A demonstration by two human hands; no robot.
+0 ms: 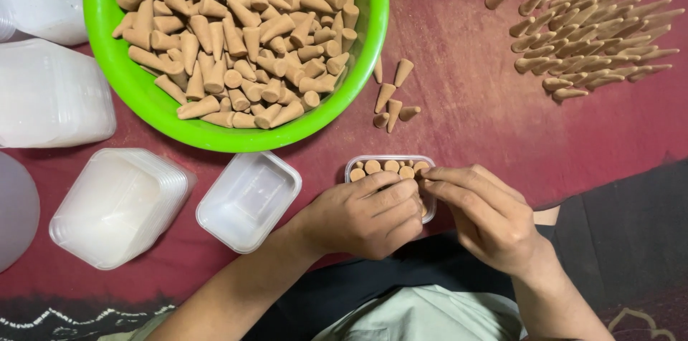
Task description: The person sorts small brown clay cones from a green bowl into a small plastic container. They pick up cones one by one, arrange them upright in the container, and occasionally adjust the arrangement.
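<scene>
**Cones in small clear box, both hands on it**

While the small clear box [390, 163] sat on the maroon cloth [487, 119], cones stood upright in it. Left hand [365, 215] curled over it; right hand [487, 215] pinched at its rim (held item hidden). Green bowl [125, 79] of cones lay beyond.

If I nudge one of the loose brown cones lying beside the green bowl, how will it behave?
The loose cones lie on their sides on the red cloth, so one would probably roll in a curve around its tip. They look small, dry and light, so probably easy to scatter. The thin tips may chip if pinched.
</scene>
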